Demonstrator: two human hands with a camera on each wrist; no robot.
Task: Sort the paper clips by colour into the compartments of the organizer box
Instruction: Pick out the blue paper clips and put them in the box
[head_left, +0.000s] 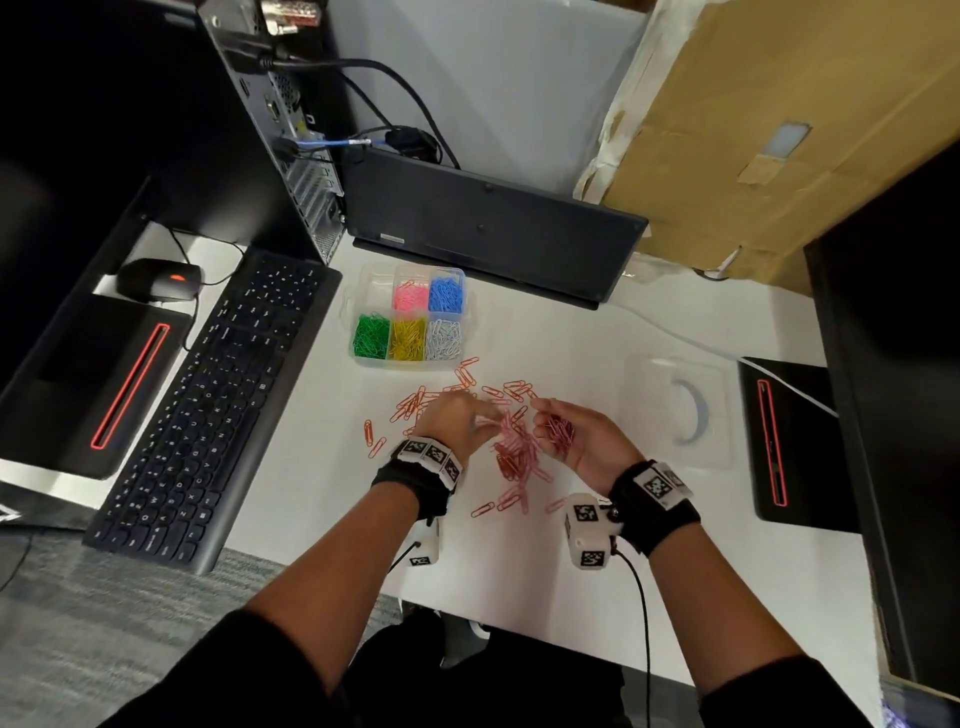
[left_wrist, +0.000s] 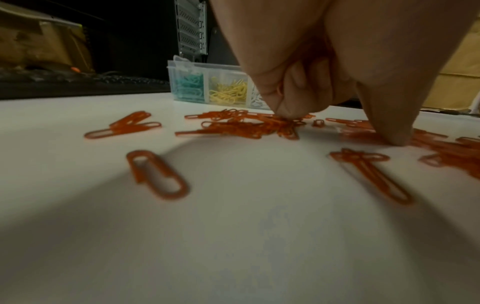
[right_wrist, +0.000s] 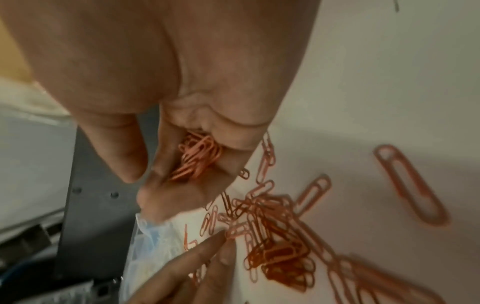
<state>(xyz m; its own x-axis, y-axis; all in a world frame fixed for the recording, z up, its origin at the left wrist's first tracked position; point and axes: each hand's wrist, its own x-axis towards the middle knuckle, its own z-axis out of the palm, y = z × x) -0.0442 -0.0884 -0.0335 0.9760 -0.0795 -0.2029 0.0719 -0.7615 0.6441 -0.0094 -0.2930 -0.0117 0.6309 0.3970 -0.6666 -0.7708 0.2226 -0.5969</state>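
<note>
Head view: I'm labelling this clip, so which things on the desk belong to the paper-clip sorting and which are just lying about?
Part of the job:
- organizer box, one compartment unfilled
- loose red paper clips on the desk
- left hand, picking from the pile
- right hand, holding a bunch of clips

Just lying about:
- keyboard
- mouse
- laptop
- cardboard box
- clear plastic lid

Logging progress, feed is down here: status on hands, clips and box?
Left hand pinching red clips off the desk. Right hand cupping a red bunch. Box: five compartments filled, back-left one empty. Path clear.
</note>
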